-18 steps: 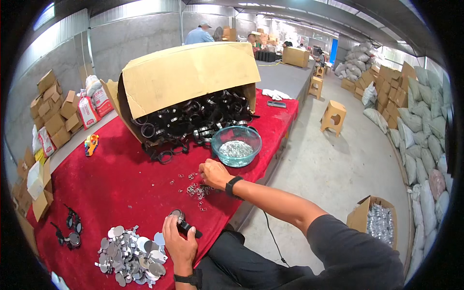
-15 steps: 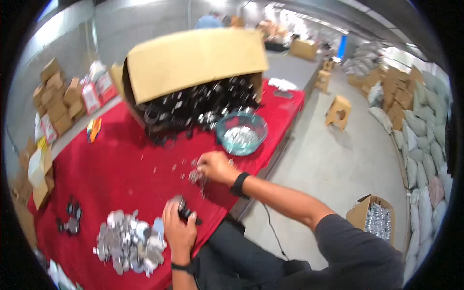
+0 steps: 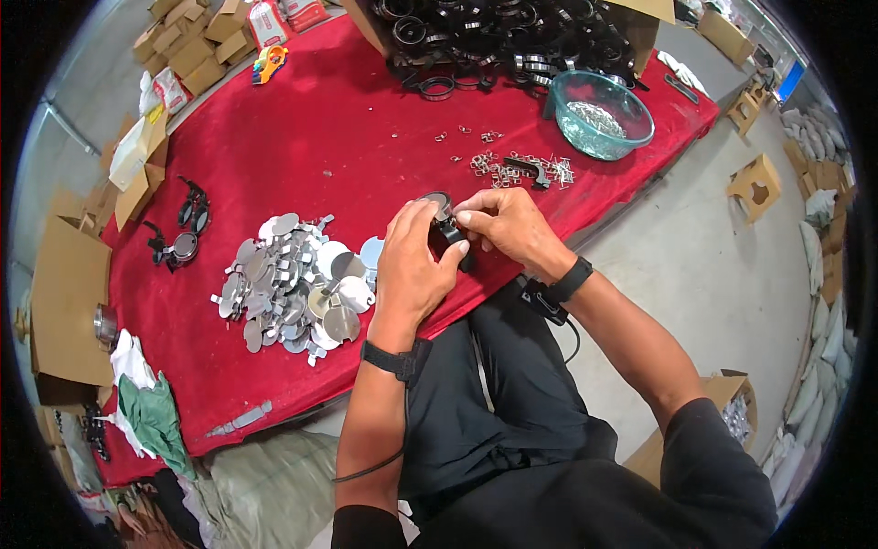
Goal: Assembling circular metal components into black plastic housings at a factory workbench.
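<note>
My left hand (image 3: 412, 265) is closed around a black ring-shaped part with a round metal disc (image 3: 439, 203) at its far end, just above the table's front edge. Against the same part, the thumb and fingers of my right hand (image 3: 512, 224) are pinched together; whatever they grip is hidden. Beyond my hands lie small metal clips (image 3: 483, 165), with a curved black piece (image 3: 528, 170) among them. Left of my left hand is a heap of flat metal discs with tabs (image 3: 297, 284).
A teal see-through bowl (image 3: 560, 102) holds small shiny pieces. Behind it, many black rings (image 3: 512, 26) spill from a carton. Black assemblies (image 3: 186, 245), a tape dispenser (image 3: 269, 65) and a green cloth (image 3: 157, 419) lie leftward on the red tablecloth (image 3: 311, 119). A stool (image 3: 755, 188) stands right.
My right hand has come from the clips to the black part in my left hand, and both hands now meet there. The view has tilted down toward the table.
</note>
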Available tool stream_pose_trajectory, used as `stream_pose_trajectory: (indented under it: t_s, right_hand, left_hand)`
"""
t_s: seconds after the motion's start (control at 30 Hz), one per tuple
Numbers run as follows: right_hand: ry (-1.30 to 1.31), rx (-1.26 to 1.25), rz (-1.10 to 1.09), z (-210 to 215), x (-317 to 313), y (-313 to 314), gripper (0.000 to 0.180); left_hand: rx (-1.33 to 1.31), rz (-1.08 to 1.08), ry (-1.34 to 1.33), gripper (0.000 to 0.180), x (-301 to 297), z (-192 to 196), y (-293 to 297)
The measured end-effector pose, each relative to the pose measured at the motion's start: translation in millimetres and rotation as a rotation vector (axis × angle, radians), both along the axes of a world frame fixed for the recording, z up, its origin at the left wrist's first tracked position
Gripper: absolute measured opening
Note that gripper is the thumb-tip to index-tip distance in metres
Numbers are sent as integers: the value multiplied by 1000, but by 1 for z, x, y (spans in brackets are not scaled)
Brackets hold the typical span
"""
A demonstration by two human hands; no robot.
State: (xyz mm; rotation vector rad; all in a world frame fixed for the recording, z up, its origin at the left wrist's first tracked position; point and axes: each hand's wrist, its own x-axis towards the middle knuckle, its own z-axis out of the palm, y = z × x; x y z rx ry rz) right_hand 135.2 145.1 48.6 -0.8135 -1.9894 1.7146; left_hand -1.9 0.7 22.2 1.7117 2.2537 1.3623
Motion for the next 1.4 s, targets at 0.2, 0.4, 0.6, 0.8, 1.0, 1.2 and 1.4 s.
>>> stream_pose_trajectory:
  t_s: [0.2,0.4,0.6,0.8,1.0,1.2,1.4]
  right_hand:
    - [111,480,-42,-11,-3,-2,17]
    - [294,989,-26,-18,-4,-1,13]
    - [378,1179,8,-24,-7,0,18]
    - [314,1128,-37,-28,-9,2,16]
    - [276,753,-109,-26,-3,-11,18]
    - [320,692,-158,-30,-1,-17,20]
    - [270,540,-240,-37,3,-27,24]
  left_hand:
    - [-38,-64,29,58,-8,7,-2]
    - [-66,-90,14,39,-17,6,1]
    - [-73,-87,2,35,-20,7,5]
    - [-124,-95,-31,31,-25,10,13]
    - [-181,-119,0,33,-27,16,10]
    - [-171,-88,40,32,-25,19,13]
    - [-238,-90,62,30,-23,29,15]
